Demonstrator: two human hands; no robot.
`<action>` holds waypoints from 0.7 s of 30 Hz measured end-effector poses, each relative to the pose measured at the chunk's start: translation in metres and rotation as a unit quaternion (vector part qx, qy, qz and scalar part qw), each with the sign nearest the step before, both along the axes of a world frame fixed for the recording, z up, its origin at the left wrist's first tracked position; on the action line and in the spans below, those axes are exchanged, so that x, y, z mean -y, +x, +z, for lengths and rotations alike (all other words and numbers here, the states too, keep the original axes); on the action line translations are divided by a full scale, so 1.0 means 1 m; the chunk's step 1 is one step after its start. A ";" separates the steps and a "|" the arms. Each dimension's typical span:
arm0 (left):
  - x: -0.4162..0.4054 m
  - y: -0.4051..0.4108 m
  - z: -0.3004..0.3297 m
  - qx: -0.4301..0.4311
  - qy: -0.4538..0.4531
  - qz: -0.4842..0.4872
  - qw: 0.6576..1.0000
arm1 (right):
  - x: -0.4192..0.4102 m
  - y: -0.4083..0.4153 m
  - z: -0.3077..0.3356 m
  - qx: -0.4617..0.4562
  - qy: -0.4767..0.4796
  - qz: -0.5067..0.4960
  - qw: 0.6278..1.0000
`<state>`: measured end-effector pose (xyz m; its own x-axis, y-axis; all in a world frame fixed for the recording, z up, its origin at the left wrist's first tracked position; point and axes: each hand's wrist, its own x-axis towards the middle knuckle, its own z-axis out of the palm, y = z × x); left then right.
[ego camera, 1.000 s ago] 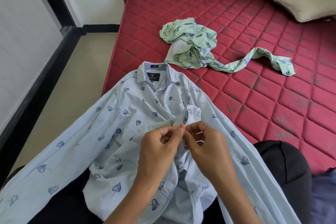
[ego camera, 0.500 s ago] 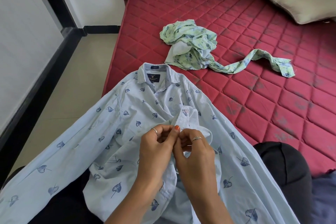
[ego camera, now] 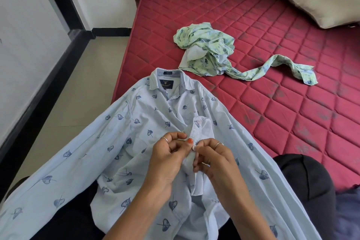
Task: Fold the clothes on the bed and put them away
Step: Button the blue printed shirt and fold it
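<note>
- Midway down its front, a pale blue leaf-print shirt (ego camera: 136,142) lies collar-far, spread from the bed's near left corner onto the person's lap.
- Left hand (ego camera: 167,161) and right hand (ego camera: 216,160) each pinch the button placket (ego camera: 196,132) between fingertips, both grips clenched on cloth, seemingly working a button.
- Soft, light and limp, the fabric should crease easily; shoulders and hem look the likeliest holds for folding.
- A crumpled green floral garment (ego camera: 206,50) waits farther off, one sleeve trailing right.
- Red quilted mattress (ego camera: 292,103) offers open room to the right; its left edge drops to the tiled floor (ego camera: 78,84), where a sleeve overhangs.
- A pillow (ego camera: 327,0) sits far right.
</note>
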<state>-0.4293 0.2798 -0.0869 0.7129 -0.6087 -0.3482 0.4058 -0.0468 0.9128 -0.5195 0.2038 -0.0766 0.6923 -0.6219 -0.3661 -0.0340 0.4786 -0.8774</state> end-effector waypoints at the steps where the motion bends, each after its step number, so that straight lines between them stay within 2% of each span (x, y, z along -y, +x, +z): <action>1: -0.003 0.004 -0.001 0.003 0.014 -0.036 0.999 | 0.005 -0.003 0.002 -0.024 -0.004 0.045 0.999; 3: -0.012 0.013 -0.001 0.001 0.048 -0.131 0.990 | 0.017 -0.009 0.006 -0.122 -0.086 0.171 0.974; 5: -0.023 0.022 -0.001 0.020 0.108 -0.233 0.966 | 0.030 -0.013 0.007 -0.235 -0.222 0.271 0.907; 7: -0.031 0.033 -0.002 0.064 0.169 -0.290 0.940 | 0.043 -0.013 0.008 -0.291 -0.312 0.258 0.867; 9: -0.032 0.049 -0.002 0.113 0.212 -0.269 0.933 | 0.057 -0.009 0.012 -0.294 -0.345 0.194 0.870; 12: -0.025 0.084 0.002 0.150 0.225 -0.195 0.943 | 0.081 0.004 0.016 -0.286 -0.356 0.131 0.880; 15: -0.013 0.127 0.000 0.196 0.245 -0.160 0.936 | 0.108 0.026 0.012 -0.310 -0.388 0.117 0.860; 17: -0.001 0.160 -0.009 0.255 0.278 -0.131 0.916 | 0.126 0.045 0.006 -0.330 -0.403 0.113 0.846; 21: 0.019 0.222 -0.035 0.381 0.357 -0.067 0.850 | 0.161 0.081 -0.011 -0.375 -0.404 0.127 0.824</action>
<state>-0.2072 0.2603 -0.1216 0.8377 -0.5300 -0.1317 -0.3432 -0.6985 0.6280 -0.4382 0.0428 -0.0872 0.6051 -0.7423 -0.2878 -0.7216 -0.3586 -0.5922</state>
